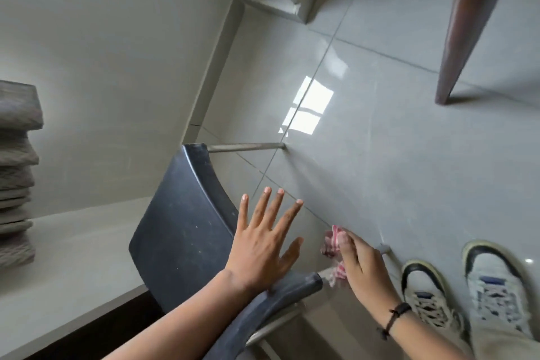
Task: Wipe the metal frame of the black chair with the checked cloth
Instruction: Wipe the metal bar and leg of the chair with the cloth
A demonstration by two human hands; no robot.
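The view is tilted sideways. The black chair point(181, 231) shows its seat at lower centre. One metal leg point(245, 147) runs from the seat's far corner to the floor. A nearer metal leg point(385, 248) shows only its foot past my right hand. My left hand point(264, 245) hovers over the seat's right edge, fingers spread, holding nothing. My right hand point(362, 266) is closed on the red-and-white checked cloth point(334, 245), pressed against the nearer leg just beyond the seat's front corner.
My two white sneakers point(467, 292) stand on the glossy grey floor tiles at lower right. A wooden leg point(461, 44) of an orange seat comes down at upper right. A stack of grey cushions point(17, 172) rests on a pale ledge at left.
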